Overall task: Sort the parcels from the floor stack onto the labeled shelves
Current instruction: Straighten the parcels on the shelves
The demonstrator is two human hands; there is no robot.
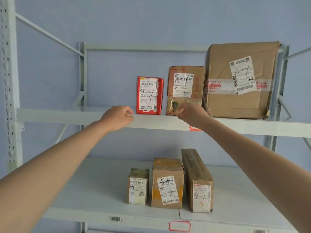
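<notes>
A red parcel (149,95) with a white label stands beside brown cardboard boxes (185,89) on the pale grey-green shelf (67,115); the wall (151,19) is light blue.

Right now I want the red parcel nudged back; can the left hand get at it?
Probably yes: the left hand hovers at the upper shelf edge just left of the red parcel, with nothing between them.

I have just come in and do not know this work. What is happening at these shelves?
A person is sorting parcels onto shelves. Both hands are at the upper shelf: the left hand hangs loosely curled beside the red parcel, the right hand is at the middle brown parcel. Parcels there read 2-1; those on the lower shelf read 2-2.
</notes>
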